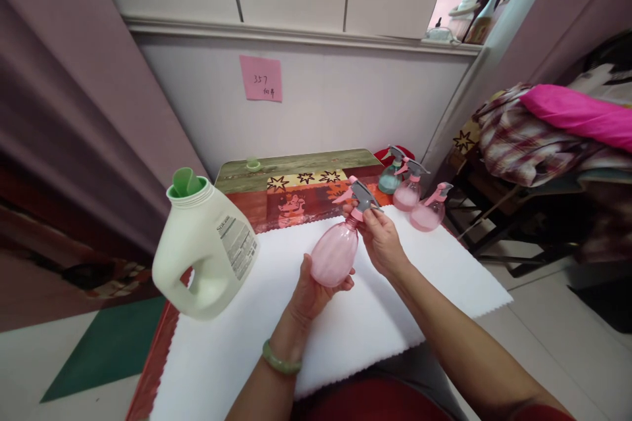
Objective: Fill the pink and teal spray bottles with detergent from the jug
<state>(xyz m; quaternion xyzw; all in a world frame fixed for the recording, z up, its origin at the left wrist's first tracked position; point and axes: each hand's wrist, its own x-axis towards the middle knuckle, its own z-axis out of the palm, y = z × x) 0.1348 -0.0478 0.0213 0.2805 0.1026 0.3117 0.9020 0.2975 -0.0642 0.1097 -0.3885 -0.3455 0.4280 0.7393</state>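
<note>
A pink see-through spray bottle (334, 255) is held up over the white cloth, leaning a little to the right. My left hand (316, 289) cups its rounded lower body, thumb on the near left side. At the neck, my right hand (382, 237) has its fingers closed on the pink and grey spray head (363, 198). Whether the head is fully seated on the neck I cannot tell. To the left stands a large pale green jug (205, 250) with its mouth uncapped and a green spout inside.
Two pink spray bottles (427, 214) and a teal one (390, 179) stand at the right back of the table. A green cap (253, 164) lies at the back. White scalloped cloth (222, 355) covers the front; clothes (513, 131) are heaped at right.
</note>
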